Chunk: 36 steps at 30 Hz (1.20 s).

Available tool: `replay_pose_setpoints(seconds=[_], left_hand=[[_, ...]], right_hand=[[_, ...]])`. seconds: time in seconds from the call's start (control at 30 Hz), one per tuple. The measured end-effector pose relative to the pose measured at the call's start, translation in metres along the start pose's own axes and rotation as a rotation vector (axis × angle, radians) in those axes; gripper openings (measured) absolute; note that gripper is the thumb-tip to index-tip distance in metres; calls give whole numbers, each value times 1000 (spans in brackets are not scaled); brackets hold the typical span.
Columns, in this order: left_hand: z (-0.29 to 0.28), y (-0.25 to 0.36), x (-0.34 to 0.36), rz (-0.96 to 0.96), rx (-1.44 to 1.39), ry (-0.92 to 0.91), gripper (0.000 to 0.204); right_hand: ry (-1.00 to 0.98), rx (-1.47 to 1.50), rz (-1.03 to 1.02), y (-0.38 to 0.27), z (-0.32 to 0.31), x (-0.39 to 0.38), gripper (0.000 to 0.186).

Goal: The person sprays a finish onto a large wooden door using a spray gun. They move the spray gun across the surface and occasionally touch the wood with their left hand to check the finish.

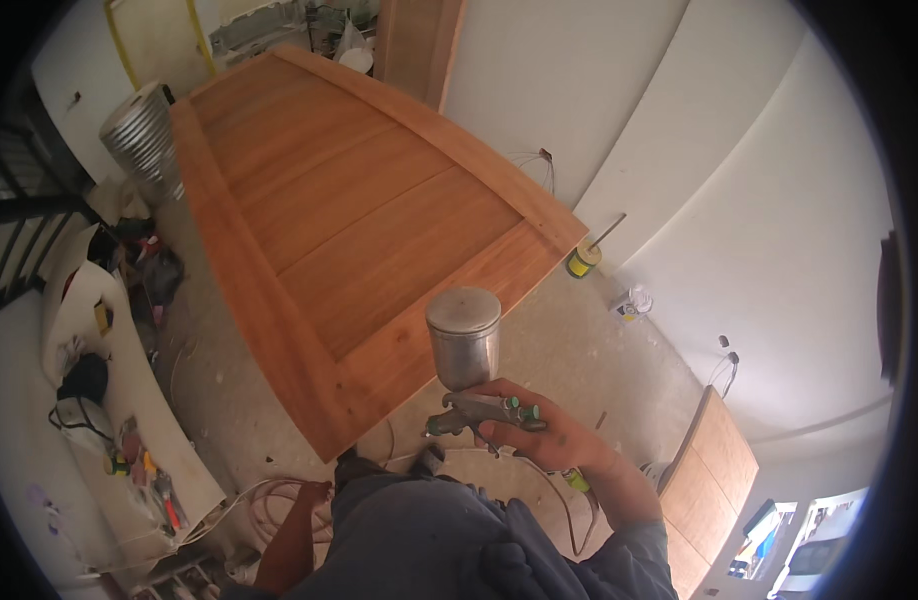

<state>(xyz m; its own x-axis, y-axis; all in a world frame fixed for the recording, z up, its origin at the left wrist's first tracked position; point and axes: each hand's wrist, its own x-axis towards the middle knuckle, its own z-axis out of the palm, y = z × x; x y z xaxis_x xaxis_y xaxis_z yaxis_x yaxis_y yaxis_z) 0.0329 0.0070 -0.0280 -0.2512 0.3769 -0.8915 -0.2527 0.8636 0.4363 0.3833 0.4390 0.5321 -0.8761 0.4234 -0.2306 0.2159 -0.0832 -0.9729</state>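
Note:
My right hand (541, 425) is wrapped round a spray gun (469, 412) with green fittings. A dented metal cup (464, 340) stands upright on top of the gun. Just beyond it lies a large reddish-brown wooden door (349, 210) with a framed, planked panel, its near edge close in front of me. My left hand (316, 494) hangs low at my left side, beside a coiled pinkish hose (269, 512). Its fingers are too small and too hidden to show whether they grip the hose.
A bench covered with a pale sheet (169, 440) on the left carries tools and a respirator mask (79, 415). A ribbed silver duct (139, 135) stands beyond it. Near the right wall are a yellow-green can (583, 262), a white container (631, 303) and a leaning wooden panel (714, 480).

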Motion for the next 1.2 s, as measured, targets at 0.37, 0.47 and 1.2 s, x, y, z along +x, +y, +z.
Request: replay_pose_setpoints(seconds=[0.37,0.47,1.2], left_hand=[[18,39,-77,-206,353,23,41],[13,24,-81,-9,559,37,32],[-18,24,-83,271,1064,98,36]], right_hand=[[692,-225,-213,18,-111,39,42],[902,-391,-269,41,-159,62,43],[685,-128,-269,11,-66,97,41]])
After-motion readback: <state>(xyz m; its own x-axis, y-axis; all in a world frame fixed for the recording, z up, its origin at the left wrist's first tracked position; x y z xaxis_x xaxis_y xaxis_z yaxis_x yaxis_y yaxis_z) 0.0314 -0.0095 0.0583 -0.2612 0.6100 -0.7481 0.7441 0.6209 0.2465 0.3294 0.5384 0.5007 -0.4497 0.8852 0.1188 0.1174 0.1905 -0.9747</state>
